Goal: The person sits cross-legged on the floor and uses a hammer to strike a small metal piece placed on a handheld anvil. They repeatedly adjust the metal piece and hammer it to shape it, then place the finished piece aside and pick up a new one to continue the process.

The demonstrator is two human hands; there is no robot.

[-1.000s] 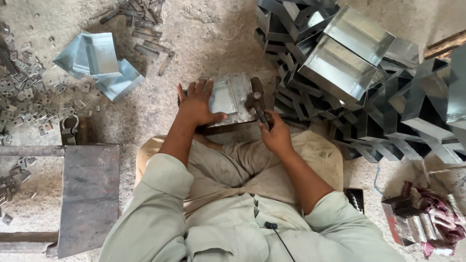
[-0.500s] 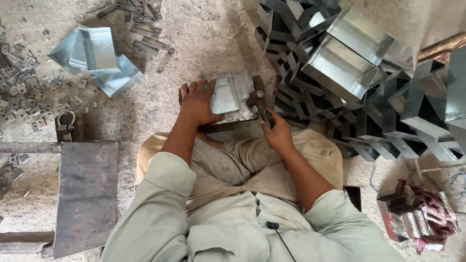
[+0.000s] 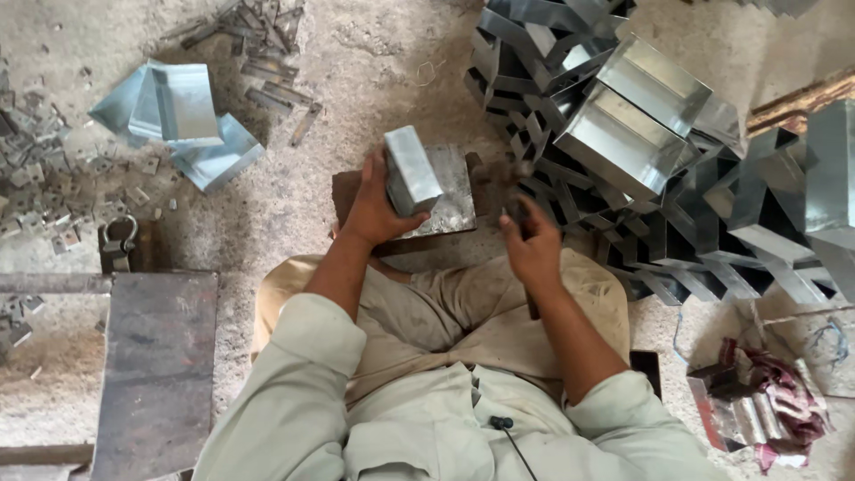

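Observation:
My left hand [image 3: 374, 209] grips a small galvanised sheet-metal box [image 3: 411, 169], tilted up on its edge above a flat metal block [image 3: 454, 191] on the ground in front of my knees. To the right of the block, my right hand [image 3: 533, 249] is closed around the handle of a hammer [image 3: 512, 183]. The hammer head is blurred and sits just right of the box, apart from it. I sit on the ground with my legs folded under my arms.
A large heap of folded sheet-metal boxes [image 3: 659, 142] fills the upper right. A few finished boxes [image 3: 174, 120] lie at upper left among small metal scraps [image 3: 53, 187]. A dark steel plate [image 3: 156, 356] lies at lower left; a cloth bundle [image 3: 766, 401] at lower right.
The box lay flat on the block under my left hand; now my left hand has tipped it up on edge. My right hand with the hammer has drawn back to the right.

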